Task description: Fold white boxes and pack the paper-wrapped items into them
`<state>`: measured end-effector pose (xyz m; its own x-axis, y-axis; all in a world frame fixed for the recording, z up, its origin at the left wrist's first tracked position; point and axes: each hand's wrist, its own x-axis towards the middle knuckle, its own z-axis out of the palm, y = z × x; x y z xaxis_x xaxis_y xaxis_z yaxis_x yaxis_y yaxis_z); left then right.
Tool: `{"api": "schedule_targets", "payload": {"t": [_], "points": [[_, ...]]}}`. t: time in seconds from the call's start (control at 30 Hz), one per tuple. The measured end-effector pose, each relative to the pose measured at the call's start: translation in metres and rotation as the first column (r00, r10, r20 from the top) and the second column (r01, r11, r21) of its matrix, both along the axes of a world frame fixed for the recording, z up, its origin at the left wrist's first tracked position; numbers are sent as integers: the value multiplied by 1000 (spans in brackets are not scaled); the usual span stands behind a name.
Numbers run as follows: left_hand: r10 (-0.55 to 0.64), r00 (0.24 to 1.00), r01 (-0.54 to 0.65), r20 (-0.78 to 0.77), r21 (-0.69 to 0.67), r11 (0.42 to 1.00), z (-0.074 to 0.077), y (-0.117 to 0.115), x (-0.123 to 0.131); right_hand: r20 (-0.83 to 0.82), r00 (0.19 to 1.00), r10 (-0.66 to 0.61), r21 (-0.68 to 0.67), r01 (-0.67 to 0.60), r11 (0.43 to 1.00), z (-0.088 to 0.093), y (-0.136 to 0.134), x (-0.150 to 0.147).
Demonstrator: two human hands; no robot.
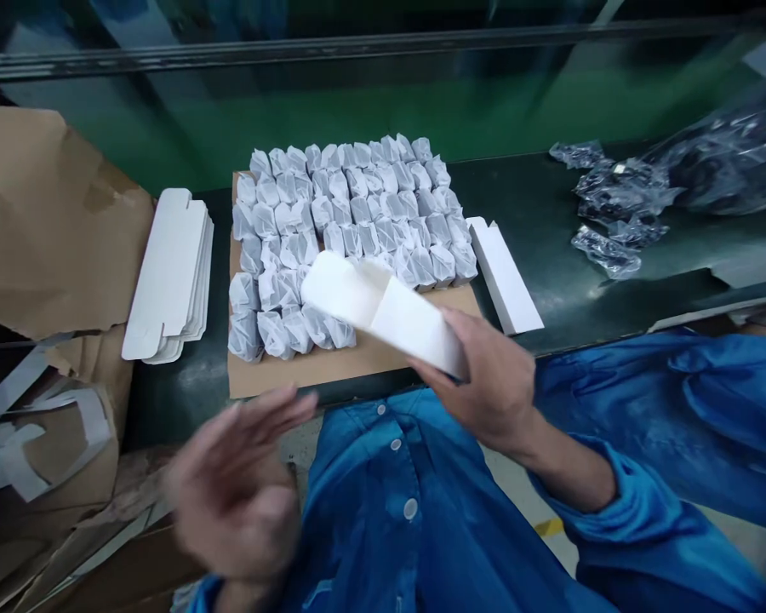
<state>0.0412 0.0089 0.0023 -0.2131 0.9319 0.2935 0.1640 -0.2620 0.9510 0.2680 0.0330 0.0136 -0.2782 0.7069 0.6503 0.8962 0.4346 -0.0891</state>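
Edge of the green workbench (549,247) lies just past your spread left hand (230,485); your right hand (485,383) pinches a white carton (370,306) above a cardboard sheet (332,370) of paper-wrapped items (357,204).

From my screen, the carton (376,306) reads as smooth matt white card, and the wrapped parts (351,204) as thin, crinkled whitish sheet. The cardboard (306,375) beneath is rough matt brown, the bags (619,191) glossy clear plastic, the sleeve (587,502) blue cloth.
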Motion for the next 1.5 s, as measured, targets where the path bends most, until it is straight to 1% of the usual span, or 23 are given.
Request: {"api": "schedule_targets", "payload": {"t": [0.07, 0.1, 0.17, 0.2, 0.27, 0.3, 0.37, 0.43, 0.47, 0.5, 0.6, 0.63, 0.67, 0.73, 0.77, 0.8, 0.9, 1.03, 1.17, 1.27, 1.33, 1.43, 1.5], "points": [[-22, 1000, 19, 23, 106, 994, -7, -3, 26, -27, 995, 99, 33, -98, 995, -10, -9, -19], [30, 1000, -31, 5, 134, 991, -10, -2, 35, -36, 981, 190, -4, -190, 982, -13, -14, -28], [151, 986, -143, -77, 106, 984, -12, 5, 42, -142, 926, 350, -193, -372, 908, -13, -21, -38], [156, 981, -148, -117, 72, 986, -13, 9, 41, -250, 898, 362, -285, -426, 859, -10, -21, -39], [50, 980, -50, -193, 7, 999, -12, 15, 33, -471, 823, 317, -380, -514, 769, 0, -15, -36], [-5, 973, 5, -232, -1, 1000, -11, 16, 29, -553, 777, 300, -378, -555, 741, 5, -9, -33], [-20, 945, 40, -327, 54, 998, -11, 18, 22, -648, 691, 319, -343, -639, 688, 14, 6, -27], [-7, 916, 52, -400, 102, 993, -12, 17, 18, -715, 607, 346, -360, -745, 562, 19, 20, -21], [-57, 909, 98, -412, 79, 992, -13, 16, 16, -763, 570, 306, -368, -771, 519, 20, 27, -19], [-128, 906, 157, -403, 38, 987, -14, 16, 15, -814, 533, 233, -366, -780, 507, 21, 34, -17], [-323, 885, 310, -336, -96, 946, -16, 13, 13, -923, 380, -65, -351, -760, 547, 23, 52, -15], [-348, 874, 328, -339, -118, 937, -16, 13, 13, -929, 339, -145, -364, -773, 520, 23, 56, -16], [-350, 864, 327, -363, -126, 937, -16, 13, 13, -927, 320, -198, -376, -808, 454, 23, 60, -18], [-312, 838, 295, -447, -109, 949, -15, 15, 13, -914, 338, -223, -394, -870, 297, 23, 61, -24], [-284, 824, 276, -490, -89, 957, -15, 16, 14, -908, 365, -205, -411, -874, 261, 23, 60, -27], [-252, 811, 259, -527, -62, 964, -15, 18, 15, -900, 398, -177, -433, -863, 260, 24, 58, -29], [-161, 815, 247, -557, 82, 965, -16, 20, 18, -874, 469, -125, -482, -808, 339, 25, 48, -32], [-136, 874, 249, -466, 189, 950, -22, 20, 23, -896, 443, -23, -398, -779, 484, 21, 40, -33], [-118, 824, 237, -555, 149, 960, -25, 18, 21, -839, 498, 217, -293, -751, 592, 10, 30, -35], [-159, 788, 265, -595, 95, 960, -25, 14, 15, -722, 591, 360, -190, -670, 717, -5, 17, -40], [-199, 782, 288, -590, 59, 956, -27, 9, 13, -631, 664, 401, -127, -598, 792, -17, 7, -44], [-239, 795, 287, -557, -1, 958, -32, -1, 13, -558, 713, 424, -84, -557, 826, -33, -5, -49], [-176, 854, 206, -490, 7, 979, -35, -6, 16, -609, 689, 393, -163, -593, 788, -37, -11, -52]]}}
